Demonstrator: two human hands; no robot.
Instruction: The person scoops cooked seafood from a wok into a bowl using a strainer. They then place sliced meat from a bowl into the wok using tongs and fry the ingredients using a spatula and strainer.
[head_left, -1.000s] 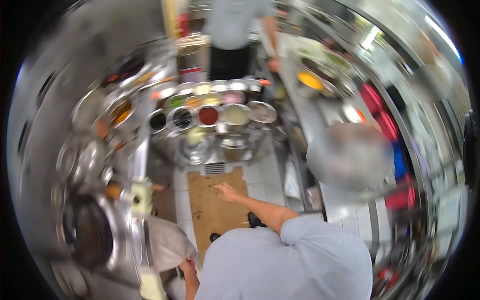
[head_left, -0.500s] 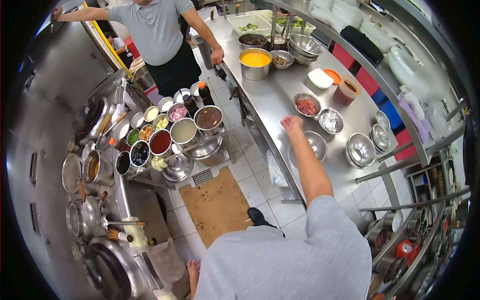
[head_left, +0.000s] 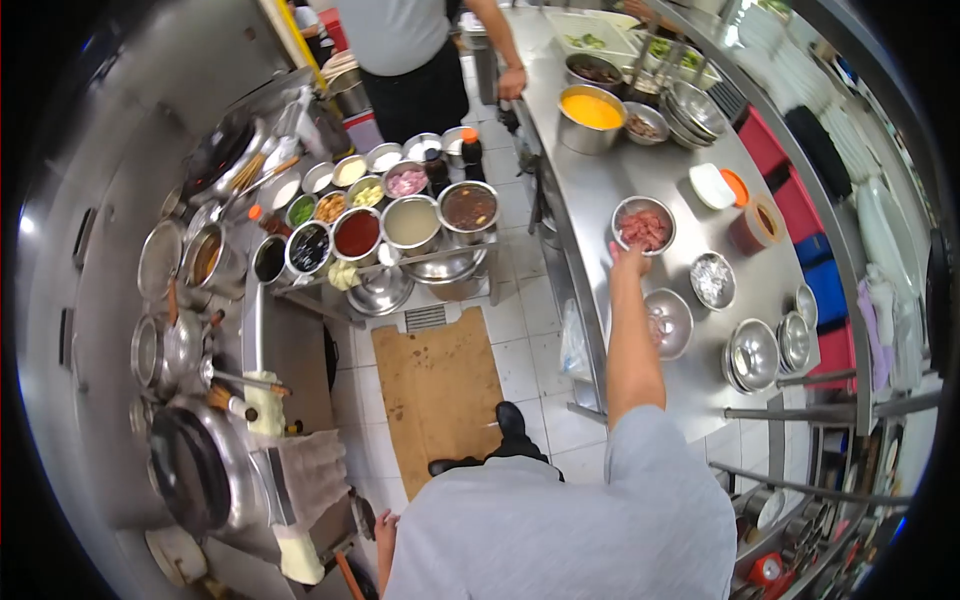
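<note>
On the steel counter (head_left: 610,190) my right hand (head_left: 630,262) is closed on the near rim of a metal bowl of red raw meat (head_left: 643,228). Some of its fingers are hidden below the rim. Close to that forearm is a metal bowl (head_left: 668,325) with a shiny inside. To the right sits a bowl holding crumpled, silvery-white contents (head_left: 712,280) that I cannot identify. My left hand (head_left: 386,528) hangs low beside my body, its fingers loosely apart and nothing seen in them.
Sauce and ingredient pots (head_left: 357,233) fill a stand on the left, with woks (head_left: 188,470) below. Bowls (head_left: 752,355) are stacked on the counter; a pot of orange liquid (head_left: 590,118) stands farther back. A co-worker (head_left: 415,95) stands by the counter. Cardboard (head_left: 435,390) covers the floor.
My right hand has gone from hovering over the counter to the rim of the meat bowl and taken hold of it. The view has turned, shifting the scene.
</note>
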